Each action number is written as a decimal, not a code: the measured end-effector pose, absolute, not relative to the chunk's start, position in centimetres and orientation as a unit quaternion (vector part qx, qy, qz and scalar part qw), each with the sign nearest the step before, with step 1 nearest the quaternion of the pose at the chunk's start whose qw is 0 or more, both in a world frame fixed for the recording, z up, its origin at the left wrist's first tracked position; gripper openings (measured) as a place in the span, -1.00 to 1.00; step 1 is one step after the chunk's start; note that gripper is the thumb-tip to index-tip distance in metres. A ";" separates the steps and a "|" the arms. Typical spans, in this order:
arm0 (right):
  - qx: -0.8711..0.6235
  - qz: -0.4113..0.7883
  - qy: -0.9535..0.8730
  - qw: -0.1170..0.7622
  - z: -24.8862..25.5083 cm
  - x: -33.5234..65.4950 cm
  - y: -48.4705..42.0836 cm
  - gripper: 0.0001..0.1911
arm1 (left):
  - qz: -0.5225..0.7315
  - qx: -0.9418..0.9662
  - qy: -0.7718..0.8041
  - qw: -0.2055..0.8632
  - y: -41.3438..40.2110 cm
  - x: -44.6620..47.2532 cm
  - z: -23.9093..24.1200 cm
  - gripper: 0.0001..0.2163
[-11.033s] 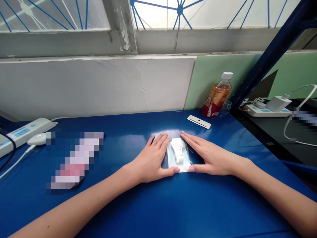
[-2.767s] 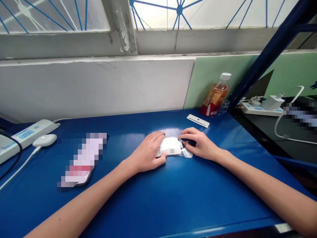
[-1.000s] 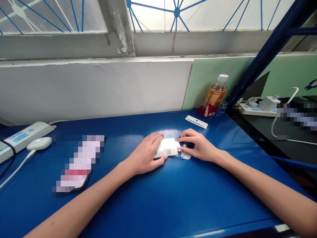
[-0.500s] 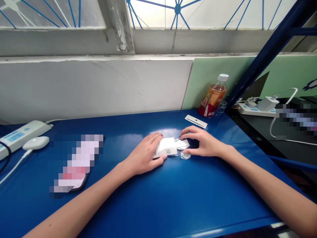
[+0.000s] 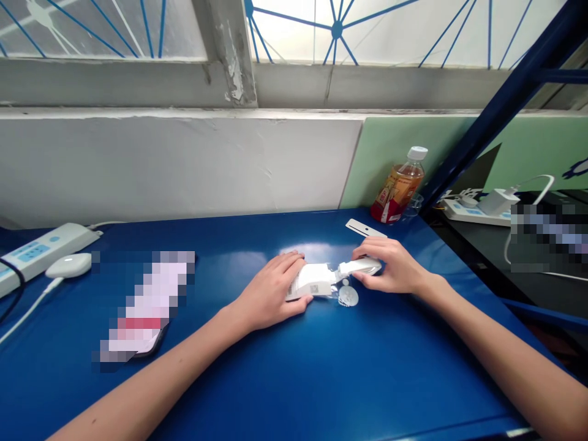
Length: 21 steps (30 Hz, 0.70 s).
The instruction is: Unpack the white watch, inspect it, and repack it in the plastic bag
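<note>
"Blue tabletop [image 5: 275, 367]; what lies leftmost?"

"A white power strip [image 5: 64, 237], then a blurred phone [image 5: 149, 303]."

"And the left hand [image 5: 269, 288]?"

"Its grip clasps the left end of a white packet [image 5: 316, 278] on the tabletop."

"Further right?"

"A round disc [image 5: 348, 296], then a white bundle [image 5: 361, 267], pinched in the grip of the right hand [image 5: 390, 263] at the packet's right end."

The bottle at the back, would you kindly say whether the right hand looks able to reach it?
Probably not yet: the right hand holds a white bundle and would likely need to let go first. Otherwise the way to the bottle looks open, past the flat white strip.
</note>
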State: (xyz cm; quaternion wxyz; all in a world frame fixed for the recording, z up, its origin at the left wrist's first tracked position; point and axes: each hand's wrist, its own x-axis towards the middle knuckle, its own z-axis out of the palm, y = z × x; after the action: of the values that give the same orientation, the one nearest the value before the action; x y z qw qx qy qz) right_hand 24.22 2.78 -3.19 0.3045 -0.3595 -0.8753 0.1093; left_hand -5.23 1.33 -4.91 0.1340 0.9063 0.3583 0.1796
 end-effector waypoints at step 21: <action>-0.231 0.843 -0.237 0.423 4.5 12.8 2.4 -0.53 | 0.207 0.906 0.334 0.158 1.1 -5.0 -4.4 -0.40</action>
State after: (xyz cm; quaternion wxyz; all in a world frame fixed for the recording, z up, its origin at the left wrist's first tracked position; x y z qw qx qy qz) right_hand 12.77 2.42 4.46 0.4229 -0.2315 -0.2374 0.8433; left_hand -5.04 1.11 -4.36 0.1580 0.9058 0.3339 0.2074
